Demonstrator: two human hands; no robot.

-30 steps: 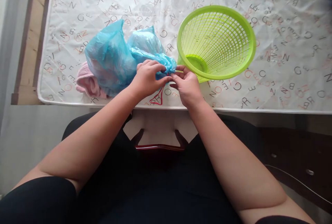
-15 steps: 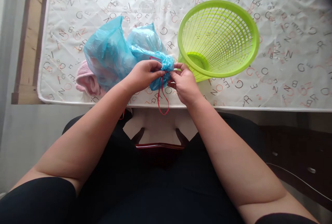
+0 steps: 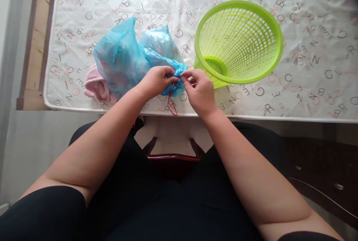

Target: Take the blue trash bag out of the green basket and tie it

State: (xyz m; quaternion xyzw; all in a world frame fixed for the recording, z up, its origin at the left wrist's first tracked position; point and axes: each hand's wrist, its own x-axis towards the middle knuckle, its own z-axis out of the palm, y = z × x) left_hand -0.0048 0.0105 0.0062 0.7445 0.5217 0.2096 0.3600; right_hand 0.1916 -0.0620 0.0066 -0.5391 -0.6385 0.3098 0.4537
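A thin blue plastic bag (image 3: 120,54), puffed out in two lobes, lies at the front edge of the mattress. Its gathered neck is pinched between the thumb and fingers of my left hand (image 3: 158,81). Just to the right, my right hand (image 3: 200,90) pinches the same neck, thumb against forefinger. A red drawstring (image 3: 172,105) hangs in a loop below my left fingertips. What exactly each fingertip grips at the neck is partly hidden. Behind my right hand a green plastic basket (image 3: 215,79) leans with its wide mouth toward me.
A folded pink cloth (image 3: 96,86) lies left of the bag, partly under it. The white mattress (image 3: 307,95) printed with letters ends in a piped edge before my lap. A wooden frame (image 3: 39,40) runs along the left. Below is a dark red chair edge (image 3: 173,157).
My right hand has shifted slightly, its fingers now curled in closer at the bag's neck. The bunched neck looks smaller, and the red loop hangs shorter. The whole view has drifted a little.
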